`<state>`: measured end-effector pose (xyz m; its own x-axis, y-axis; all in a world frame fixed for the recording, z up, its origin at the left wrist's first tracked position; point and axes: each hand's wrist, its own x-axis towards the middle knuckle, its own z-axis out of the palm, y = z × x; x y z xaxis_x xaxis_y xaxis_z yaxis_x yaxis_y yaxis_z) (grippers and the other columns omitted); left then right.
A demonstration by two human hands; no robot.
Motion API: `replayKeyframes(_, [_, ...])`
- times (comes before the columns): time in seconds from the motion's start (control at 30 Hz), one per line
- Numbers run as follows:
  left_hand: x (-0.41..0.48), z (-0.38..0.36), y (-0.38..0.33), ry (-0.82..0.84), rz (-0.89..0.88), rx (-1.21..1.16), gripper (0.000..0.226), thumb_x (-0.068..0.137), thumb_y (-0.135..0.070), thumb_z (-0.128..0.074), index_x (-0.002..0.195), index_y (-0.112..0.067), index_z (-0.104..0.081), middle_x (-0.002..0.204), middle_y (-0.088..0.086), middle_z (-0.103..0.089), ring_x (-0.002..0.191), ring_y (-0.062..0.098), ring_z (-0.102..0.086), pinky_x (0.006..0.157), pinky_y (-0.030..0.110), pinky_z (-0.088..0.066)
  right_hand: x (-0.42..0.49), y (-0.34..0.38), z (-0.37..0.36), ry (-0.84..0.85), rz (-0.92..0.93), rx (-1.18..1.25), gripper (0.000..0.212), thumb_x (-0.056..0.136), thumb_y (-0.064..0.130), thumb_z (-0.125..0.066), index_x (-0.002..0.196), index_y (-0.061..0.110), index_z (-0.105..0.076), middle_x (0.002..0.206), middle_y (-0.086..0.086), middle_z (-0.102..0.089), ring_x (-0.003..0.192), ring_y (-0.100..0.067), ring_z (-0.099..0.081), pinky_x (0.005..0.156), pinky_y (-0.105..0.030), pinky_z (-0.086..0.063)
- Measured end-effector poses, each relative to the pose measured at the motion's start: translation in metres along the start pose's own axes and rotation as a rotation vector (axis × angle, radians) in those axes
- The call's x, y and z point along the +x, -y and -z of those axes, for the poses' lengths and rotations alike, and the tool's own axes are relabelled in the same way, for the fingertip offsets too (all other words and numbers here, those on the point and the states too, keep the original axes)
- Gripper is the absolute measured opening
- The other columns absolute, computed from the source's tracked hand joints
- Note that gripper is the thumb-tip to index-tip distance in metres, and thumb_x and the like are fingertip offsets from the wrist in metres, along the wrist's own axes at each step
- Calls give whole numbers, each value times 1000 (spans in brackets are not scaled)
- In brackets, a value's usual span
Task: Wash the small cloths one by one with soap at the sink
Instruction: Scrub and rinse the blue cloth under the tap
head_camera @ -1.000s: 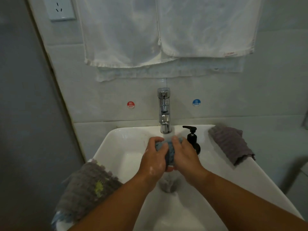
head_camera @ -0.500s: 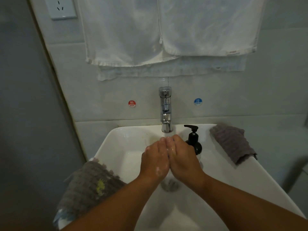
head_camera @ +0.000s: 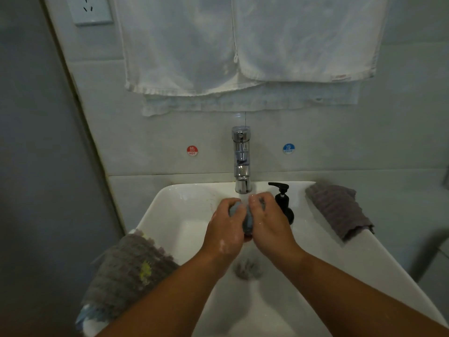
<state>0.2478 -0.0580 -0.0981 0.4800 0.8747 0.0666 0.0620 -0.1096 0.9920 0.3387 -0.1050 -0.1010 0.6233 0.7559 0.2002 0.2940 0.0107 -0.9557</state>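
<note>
Just below the spout, at the centre of the frame, I read the left hand (head_camera: pixel 224 227) and the right hand (head_camera: pixel 269 222) knuckle to knuckle. Both have their fingers curled round a small blue-grey cloth (head_camera: pixel 247 221) that is bunched into a wad between them. The cloth lies to the right of the left palm and to the left of the right palm, touching both, so neither hand is nearer.

What shows of the wad is a narrow strip. Its long axis runs from the spout end down toward the bottom of the frame, along the seam between the hands, and the far end points at the chrome tap (head_camera: pixel 241 161). I judge any rubbing or wringing has to work across that axis, one hand against the other.

Suds fleck the left wrist. I cannot tell for sure whether water is running.

Outward from the grip, the drain (head_camera: pixel 246 268) sits directly below the hands in the white ceramic sink (head_camera: pixel 155 215). A black pump soap bottle (head_camera: pixel 283 203) stands just right of the right hand's knuckles. A grey ribbed cloth (head_camera: pixel 340 210) is draped over the right rim, and a grey knobbly cloth with a yellow patch (head_camera: pixel 128 271) lies on the lower-left rim. White towels (head_camera: pixel 243 45) hang across the top of the frame.
</note>
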Motion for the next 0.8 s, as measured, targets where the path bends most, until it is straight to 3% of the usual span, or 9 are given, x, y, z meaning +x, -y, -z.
replayKeyframes(0.1, [0, 3, -3, -68, -74, 107, 32, 108, -40, -38, 137, -31, -47, 128, 1, -57, 111, 19, -62, 92, 37, -60, -4, 5, 0, 130, -75, 228, 21, 106, 40, -45, 123, 33, -53, 118, -3, -60, 105, -18, -65, 70, -28, -60])
replayKeyframes(0.17, [0, 4, -8, -124, -66, 87, 29, 108, -43, -35, 133, -32, -48, 124, 1, -58, 106, 18, -63, 87, 34, -61, -8, 7, -1, 165, -17, 221, 24, 106, 38, -45, 129, 34, -52, 120, 0, -60, 106, -17, -65, 74, -26, -60])
replayKeyframes(0.27, [-3, 3, -15, -111, 21, 49, 33, 108, -48, -32, 124, -27, -52, 119, 5, -62, 104, 23, -64, 66, 25, -55, -11, 7, -1, 114, 168, 7, 25, 105, 42, -39, 122, 30, -54, 107, 6, -66, 98, -5, -67, 78, -20, -58])
replayKeyframes(0.3, [-4, 1, -16, -110, 36, 57, 36, 108, -49, -30, 123, -26, -54, 120, 4, -62, 107, 24, -64, 71, 28, -56, -13, 7, -1, 100, 202, -47, 28, 105, 43, -37, 118, 26, -55, 101, 6, -67, 93, -3, -68, 76, -18, -57])
replayKeyframes(0.4, [-11, -2, -17, -122, 26, 134, 46, 107, -53, -25, 130, -29, -57, 125, -5, -60, 115, 18, -59, 107, 44, -50, -13, 8, 0, 68, 220, -194, 31, 107, 40, -35, 111, 19, -58, 92, 7, -67, 83, -8, -67, 67, -11, -51])
replayKeyframes(0.47, [-12, -3, -18, -140, 17, 233, 50, 108, -49, -23, 127, -25, -62, 121, -5, -63, 112, 16, -60, 110, 45, -47, -15, 10, 2, 47, 243, -308, 31, 108, 37, -36, 106, 18, -60, 89, 8, -65, 79, -8, -64, 63, -9, -46])
replayKeyframes(0.57, [-14, -1, -15, -122, -26, 498, 42, 111, -39, -23, 109, -24, -61, 115, 2, -69, 108, 21, -63, 104, 40, -50, -17, 9, 3, 95, 331, -553, 21, 107, 29, -43, 107, 17, -61, 95, 9, -60, 82, -7, -56, 69, -11, -38])
replayKeyframes(0.67, [-15, 0, -11, -92, -28, 683, 34, 111, -33, -31, 129, -19, -56, 128, 3, -65, 116, 22, -61, 102, 32, -46, -19, 7, 3, 148, 357, -692, 18, 105, 24, -51, 117, 18, -62, 108, 8, -62, 94, -6, -55, 85, -14, -38])
replayKeyframes(0.8, [-13, 3, -6, -69, -17, 724, 42, 113, -32, -22, 116, -17, -61, 114, 5, -69, 102, 21, -64, 92, 31, -51, -21, 7, 1, 208, 426, -876, 22, 106, 21, -48, 124, 15, -57, 122, 0, -63, 108, -13, -59, 92, -18, -39])
